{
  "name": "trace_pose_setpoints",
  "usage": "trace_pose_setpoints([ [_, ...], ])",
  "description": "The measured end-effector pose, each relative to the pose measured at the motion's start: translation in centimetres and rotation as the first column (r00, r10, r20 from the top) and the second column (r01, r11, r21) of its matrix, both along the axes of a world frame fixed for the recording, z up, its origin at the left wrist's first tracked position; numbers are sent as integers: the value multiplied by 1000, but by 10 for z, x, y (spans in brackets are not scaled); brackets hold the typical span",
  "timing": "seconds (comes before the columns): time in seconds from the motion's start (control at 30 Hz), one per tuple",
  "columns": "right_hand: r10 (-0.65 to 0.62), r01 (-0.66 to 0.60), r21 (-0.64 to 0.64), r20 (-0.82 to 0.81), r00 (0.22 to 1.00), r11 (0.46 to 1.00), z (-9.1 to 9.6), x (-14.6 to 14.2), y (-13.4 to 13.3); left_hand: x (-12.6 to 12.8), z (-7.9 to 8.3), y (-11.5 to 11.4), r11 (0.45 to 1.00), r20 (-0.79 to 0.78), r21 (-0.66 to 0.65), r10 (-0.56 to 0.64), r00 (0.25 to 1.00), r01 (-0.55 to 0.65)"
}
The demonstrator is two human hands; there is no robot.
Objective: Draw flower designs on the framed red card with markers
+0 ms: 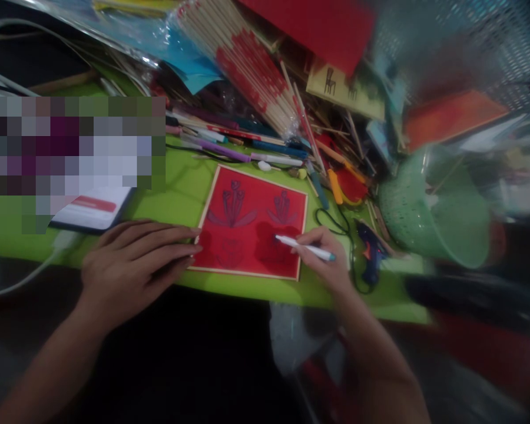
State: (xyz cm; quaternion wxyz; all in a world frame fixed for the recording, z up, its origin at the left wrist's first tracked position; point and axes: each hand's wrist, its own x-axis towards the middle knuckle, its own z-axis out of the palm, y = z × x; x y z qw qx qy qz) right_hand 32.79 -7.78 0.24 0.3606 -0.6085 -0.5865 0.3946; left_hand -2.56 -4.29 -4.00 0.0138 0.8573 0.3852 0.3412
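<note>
A red square card (pixel 251 221) with a pale border and dark flower shapes lies on the green table (pixel 181 194). My left hand (pixel 136 259) lies flat beside the card's left edge, fingers stretched out, fingertips touching the edge. My right hand (pixel 324 253) is closed on a white pen (pixel 302 247) with a teal end. The pen tip rests on the card's lower right part.
A pile of pens, sticks and coloured paper (pixel 256 88) crowds the back of the table. A green plastic colander (pixel 437 212) stands at the right. A blue glue gun (pixel 371 253) with a black cord lies right of the card. A white card with a red label (pixel 92 209) lies at the left.
</note>
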Motion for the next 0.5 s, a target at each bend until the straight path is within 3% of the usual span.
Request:
trace_pose_setpoints([
  [0.5,-22,22,-9,18,1000,1000,0,0,0,-2,1,-1,999,5,-47,-3,1000,3],
])
